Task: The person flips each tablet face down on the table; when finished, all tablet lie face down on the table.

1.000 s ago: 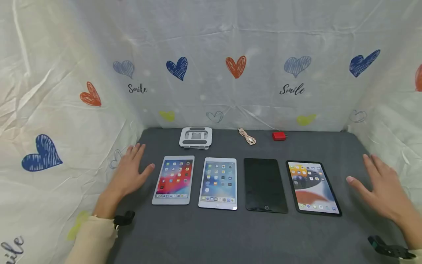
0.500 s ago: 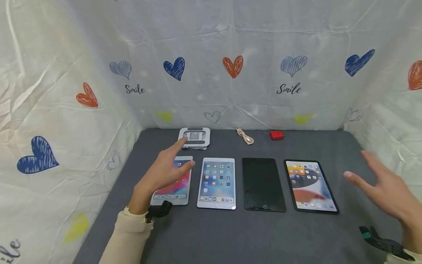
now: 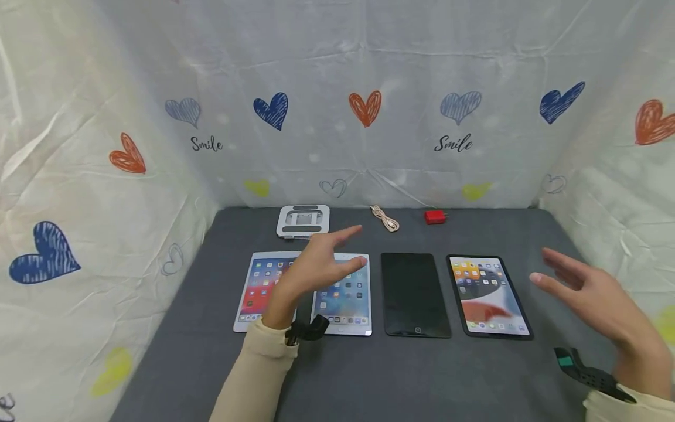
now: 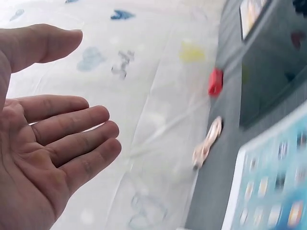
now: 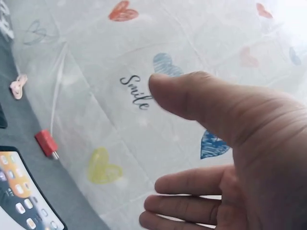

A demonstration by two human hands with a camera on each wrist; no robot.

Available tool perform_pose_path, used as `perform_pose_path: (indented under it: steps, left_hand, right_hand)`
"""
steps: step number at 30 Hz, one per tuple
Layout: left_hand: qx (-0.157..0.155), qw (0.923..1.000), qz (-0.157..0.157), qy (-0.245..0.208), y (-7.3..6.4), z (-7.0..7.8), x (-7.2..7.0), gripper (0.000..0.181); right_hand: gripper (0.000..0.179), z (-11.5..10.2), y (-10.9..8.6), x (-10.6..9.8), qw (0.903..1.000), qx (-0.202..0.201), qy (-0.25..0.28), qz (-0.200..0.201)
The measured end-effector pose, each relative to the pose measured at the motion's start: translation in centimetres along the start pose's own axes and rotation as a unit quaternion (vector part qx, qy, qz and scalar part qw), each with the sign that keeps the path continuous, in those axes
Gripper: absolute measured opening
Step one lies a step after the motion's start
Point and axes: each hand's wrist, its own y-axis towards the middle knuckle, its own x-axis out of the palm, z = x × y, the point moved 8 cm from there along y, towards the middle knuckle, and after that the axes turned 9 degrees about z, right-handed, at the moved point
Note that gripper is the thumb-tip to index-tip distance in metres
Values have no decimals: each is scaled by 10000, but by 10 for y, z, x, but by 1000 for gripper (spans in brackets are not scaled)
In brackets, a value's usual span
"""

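Observation:
My left hand (image 3: 320, 264) is held over the two white tablets, its fingers extended, the thumb apart and the palm bare in the left wrist view. It partly covers the first white tablet (image 3: 255, 293) with a red-and-blue screen and the second white tablet (image 3: 343, 310) with a light blue screen. To their right lies a black tablet (image 3: 415, 296) with a dark screen. My right hand (image 3: 596, 299), fingers loosely extended and holding nothing, is to the right of the black-framed tablet (image 3: 490, 299), whose screen is lit.
Along the back of the grey table (image 3: 401, 381) lie a grey-white folding stand (image 3: 303, 221), a coiled pale pink cable (image 3: 385, 218) and a red charger plug (image 3: 435, 217). White cloth (image 3: 316, 58) with printed hearts encloses the back and sides.
My left hand has risen from the table left of the tablets and swung right, over the first and then the second white tablet. The right hand has turned and lifted slightly.

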Motion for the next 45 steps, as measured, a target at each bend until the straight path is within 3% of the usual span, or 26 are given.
perform_pose_path:
  steps: [10, 18, 24, 30, 34, 38, 41, 45]
  left_hand:
    - [241, 9942, -697, -785, 19, 27, 65, 64]
    - [240, 9925, -953, -724, 30, 42, 113, 59]
    - [-207, 9835, -1056, -1454, 34, 43, 148, 53]
    - [-1005, 9688, -855, -2100, 35, 31, 175, 47]
    - [-1813, 9479, -702, -2525, 33, 20, 190, 43]
    - [-2524, 9096, -823, -3197, 31, 16, 205, 37]
    - [-2817, 8827, -1044, -3614, 30, 16, 215, 32]
    - [-3028, 8626, -1267, -3849, 28, 15, 225, 28]
  right_hand:
    - [86, 10, 8, 16, 9984, 7, 227, -521]
    - [83, 17, 11, 31, 9945, 26, 361, -987]
    - [82, 24, 13, 39, 9932, 170, 407, -1073]
    - [79, 36, 14, 43, 9928, 336, 398, -1079]
    - [83, 42, 14, 50, 9878, 639, 500, -1327]
    - [89, 48, 14, 55, 9819, 960, 555, -1536]
    - [86, 51, 16, 57, 9817, 992, 648, -1492]
    - [75, 51, 15, 58, 9839, 900, 873, -1275]
